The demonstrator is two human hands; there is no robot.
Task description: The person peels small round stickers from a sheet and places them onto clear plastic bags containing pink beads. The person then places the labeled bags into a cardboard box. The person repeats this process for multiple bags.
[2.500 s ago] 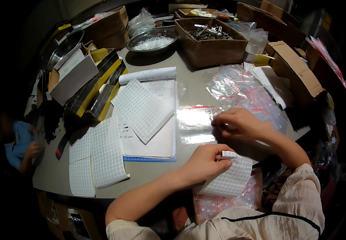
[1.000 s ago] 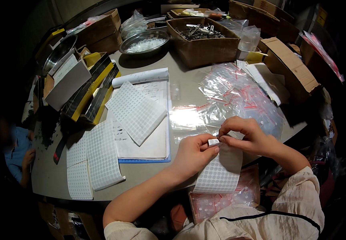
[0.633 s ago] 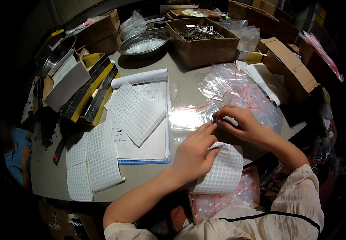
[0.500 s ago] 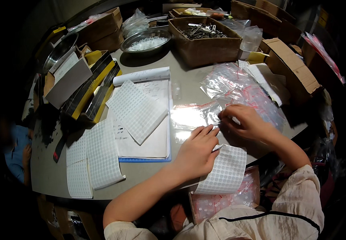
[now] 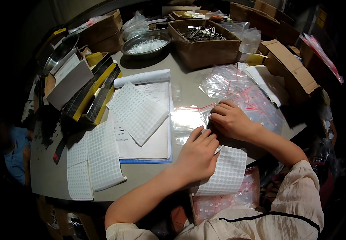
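Note:
On the table in front of me lies a clear zip bag (image 5: 185,119) that shines brightly under the light. My left hand (image 5: 199,154) reaches its fingers onto the bag's near edge. Pinned between its thumb and palm is a sheet of round stickers (image 5: 229,171), which hangs down over the table edge. My right hand (image 5: 229,119) is closed at the bag's right side, fingertips bent down together; whatever they pinch is hidden. Right beyond it spreads a pile of clear zip bags with red strips (image 5: 253,94).
Left of the bag are a paper pad (image 5: 149,140) and more sticker sheets (image 5: 103,154). A metal bowl of small clear pieces (image 5: 146,45) and a box of metal parts (image 5: 205,48) stand at the back. A box of bags (image 5: 221,208) sits by my lap. A person (image 5: 17,154) is at far left.
My right hand has moved slightly left and up along the bag, its fingers curling closer together. My left hand has shifted a little toward me, still with the sticker sheet.

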